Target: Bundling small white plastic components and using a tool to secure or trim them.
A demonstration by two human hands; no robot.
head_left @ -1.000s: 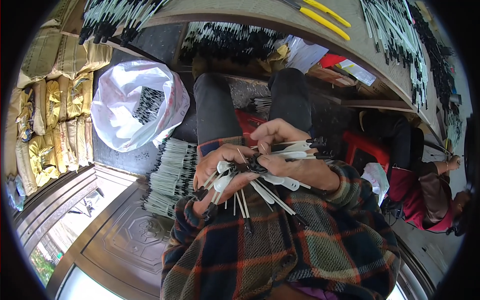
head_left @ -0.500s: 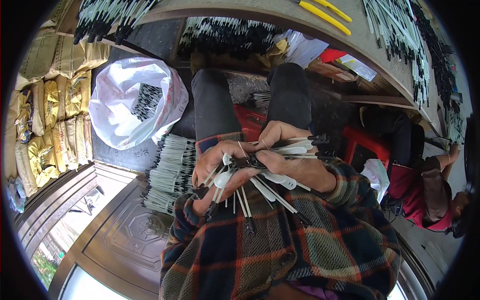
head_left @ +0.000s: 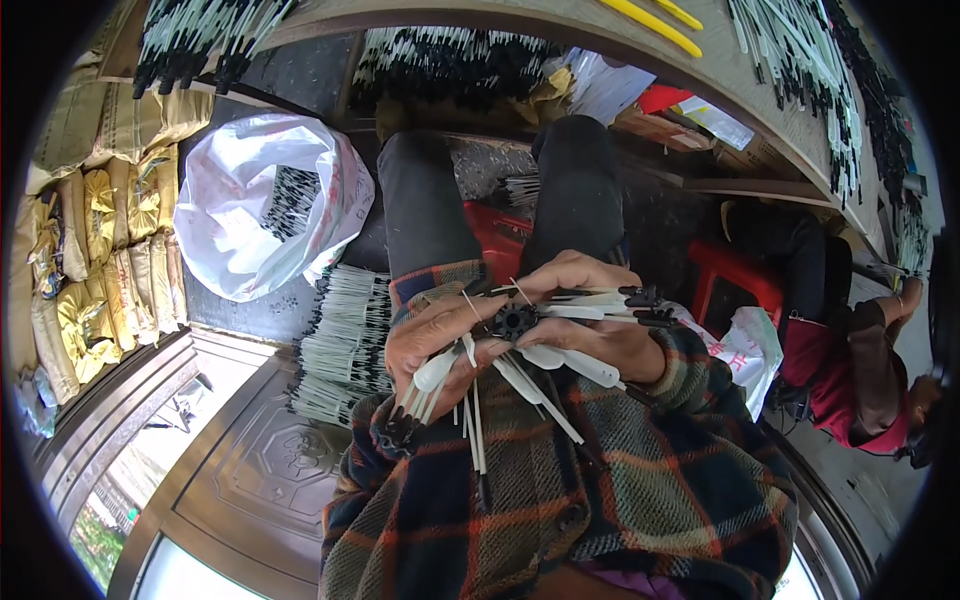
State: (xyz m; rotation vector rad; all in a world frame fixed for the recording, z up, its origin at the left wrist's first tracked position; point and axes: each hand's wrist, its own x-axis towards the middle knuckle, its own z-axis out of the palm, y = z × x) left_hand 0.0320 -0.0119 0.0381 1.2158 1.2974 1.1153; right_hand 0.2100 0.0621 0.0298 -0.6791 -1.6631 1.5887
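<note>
Between my hands, in front of my plaid jacket, is a black notched round hub [head_left: 514, 321] with thin white rods [head_left: 479, 430] fanning out from it. Several rods end in black tips, and flat white paddle-shaped pieces [head_left: 590, 368] lie among them. My left hand [head_left: 432, 333] is closed on the hub's left side, thumb below and fingers above. On the other side my right hand [head_left: 592, 318] pinches the hub and the rods that point right. A thin pale wire [head_left: 470, 300] stands up beside the hub. My palms hide part of the bunch.
A white plastic bag [head_left: 215, 240] holding black-tipped rods stands at the left, beside stacked rod bundles [head_left: 345, 350]. More rods lie on the bench [head_left: 690, 95], near yellow-handled tool grips [head_left: 650, 25]. At the right a person [head_left: 850, 380] sits by a red stool [head_left: 735, 280].
The hub has turned so its round notched face shows. My left hand has tilted, and its rods have gathered downward. The rods on the right have swung slightly.
</note>
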